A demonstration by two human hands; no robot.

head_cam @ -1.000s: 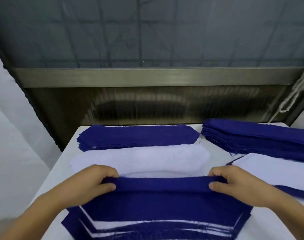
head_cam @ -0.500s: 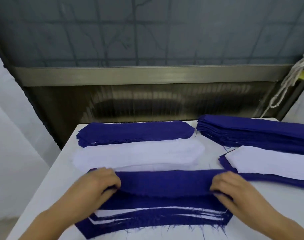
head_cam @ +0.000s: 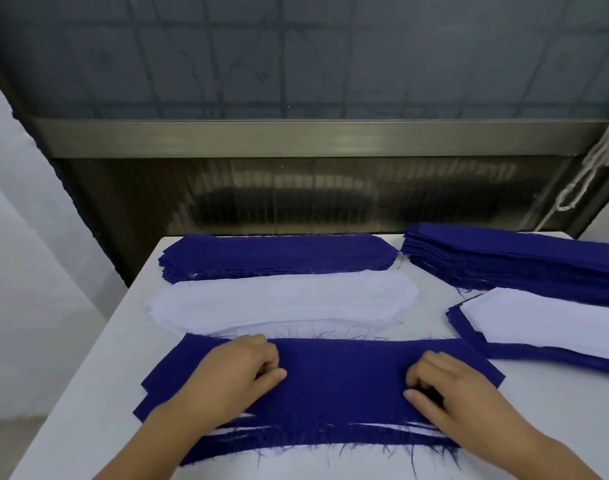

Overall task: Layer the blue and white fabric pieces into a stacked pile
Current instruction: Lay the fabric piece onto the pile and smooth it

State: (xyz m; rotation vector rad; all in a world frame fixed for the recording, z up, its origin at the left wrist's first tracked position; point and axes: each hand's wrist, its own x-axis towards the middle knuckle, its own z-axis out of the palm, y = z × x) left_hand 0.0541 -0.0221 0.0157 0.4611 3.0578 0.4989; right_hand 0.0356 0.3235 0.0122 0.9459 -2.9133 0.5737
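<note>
Your left hand (head_cam: 239, 370) rests on the left half of the top blue piece (head_cam: 341, 375), knuckles up, fingers curled under, thumb pointing toward the middle. Whether the fingers pinch cloth or only press on it cannot be told from this view. Your right hand (head_cam: 450, 388) rests on the right half of the same piece in a mirrored pose: fingers curled under, thumb lying flat on the fabric. Same uncertainty about a pinch there.

The top blue piece lies flat on the near stack (head_cam: 316, 434), straight in front of you, spanning the space between both hands and passing beneath them. At the stack's near edge, thin white strips show between blue layers, and frayed blue threads stick out along both long edges.

Just beyond the stack, almost touching its far edge, lies a pile of white pieces (head_cam: 285, 303) with rounded ends. Behind that, overlapped slightly by the white, sits a pile of blue pieces (head_cam: 278, 252) of the same shape.

To your right, well apart from the right hand, a thick stack of blue fabric (head_cam: 517, 261) runs toward the frame edge. Nearer, a white piece on a blue piece (head_cam: 545, 320) lies just beside the right corner of the near stack.

All rest on a white table (head_cam: 88, 393). A pale cord (head_cam: 587, 174) hangs at the upper right.
</note>
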